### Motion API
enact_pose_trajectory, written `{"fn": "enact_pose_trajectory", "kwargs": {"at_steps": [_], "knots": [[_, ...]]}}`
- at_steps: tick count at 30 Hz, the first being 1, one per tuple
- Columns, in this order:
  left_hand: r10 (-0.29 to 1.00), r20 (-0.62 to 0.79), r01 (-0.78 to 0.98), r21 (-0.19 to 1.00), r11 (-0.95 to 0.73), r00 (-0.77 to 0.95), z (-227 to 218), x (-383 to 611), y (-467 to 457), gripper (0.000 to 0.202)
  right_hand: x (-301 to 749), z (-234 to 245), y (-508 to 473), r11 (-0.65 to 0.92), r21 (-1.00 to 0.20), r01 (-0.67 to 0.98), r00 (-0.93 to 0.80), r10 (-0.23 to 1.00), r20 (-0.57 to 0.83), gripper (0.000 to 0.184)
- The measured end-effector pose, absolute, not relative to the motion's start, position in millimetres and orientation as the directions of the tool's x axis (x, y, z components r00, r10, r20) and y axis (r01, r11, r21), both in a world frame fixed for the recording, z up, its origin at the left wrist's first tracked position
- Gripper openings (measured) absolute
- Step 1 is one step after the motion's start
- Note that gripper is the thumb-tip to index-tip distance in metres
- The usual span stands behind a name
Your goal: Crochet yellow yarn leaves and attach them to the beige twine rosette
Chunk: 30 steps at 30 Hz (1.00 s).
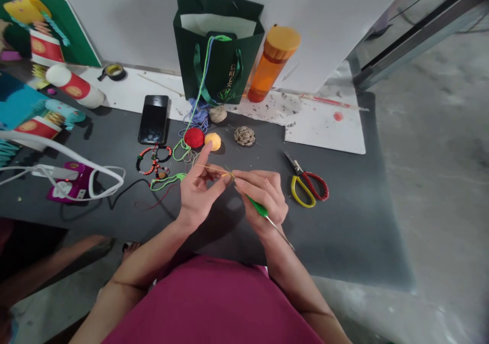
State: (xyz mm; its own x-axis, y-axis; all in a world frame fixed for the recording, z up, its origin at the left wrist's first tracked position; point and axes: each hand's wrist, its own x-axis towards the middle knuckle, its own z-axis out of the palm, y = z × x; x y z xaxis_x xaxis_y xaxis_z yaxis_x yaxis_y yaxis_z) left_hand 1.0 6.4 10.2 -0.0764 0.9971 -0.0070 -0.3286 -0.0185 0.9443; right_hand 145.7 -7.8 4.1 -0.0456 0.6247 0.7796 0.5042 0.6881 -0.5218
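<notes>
- Magenta fabric shirt (210, 303) lies nearest, below both forearms.
- Left hand (196, 193), half open, pinches thin yellow cord (210, 167), keeping it taut.
- Right hand (263, 196), curled, grips green-handled steel crochet hook (260, 207) against that cord, above dark tabletop (336, 232).

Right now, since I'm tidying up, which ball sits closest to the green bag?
The beige twine ball, just in front of the green paper bag; the red ball and yellow ball lie farther from it.
</notes>
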Motion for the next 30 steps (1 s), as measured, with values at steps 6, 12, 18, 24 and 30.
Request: {"fn": "enact_pose_trajectory", "kwargs": {"at_steps": [6, 12, 18, 24, 30], "knots": [[0.909, -0.330, -0.650, 0.637, 0.414, 0.255, 19, 1, 6, 0.086, 142, -1, -10, 0.678, -0.573, 0.461, 0.001, 0.645, 0.764, 0.036], [0.848, -0.380, -0.673, 0.519, 0.527, 0.371, 16, -3, 7, 0.080, 138, -7, -11, 0.633, -0.702, 0.326, 0.114, 0.711, 0.694, 0.026], [0.852, -0.387, -0.640, 0.566, 0.521, 0.351, 12, -6, 10, 0.077, 144, -6, -15, 0.528, -0.731, 0.432, 0.242, 0.713, 0.658, 0.010], [0.857, -0.367, -0.625, 0.586, 0.515, 0.361, 14, -9, 13, 0.060, 140, -5, -12, 0.361, -0.932, 0.044, 0.274, 0.892, 0.359, 0.010], [0.890, -0.284, -0.616, 0.644, 0.453, 0.357, 16, -4, 8, 0.058, 130, -19, -10, 0.279, -0.946, -0.164, 0.300, 0.928, 0.222, 0.016]]}}
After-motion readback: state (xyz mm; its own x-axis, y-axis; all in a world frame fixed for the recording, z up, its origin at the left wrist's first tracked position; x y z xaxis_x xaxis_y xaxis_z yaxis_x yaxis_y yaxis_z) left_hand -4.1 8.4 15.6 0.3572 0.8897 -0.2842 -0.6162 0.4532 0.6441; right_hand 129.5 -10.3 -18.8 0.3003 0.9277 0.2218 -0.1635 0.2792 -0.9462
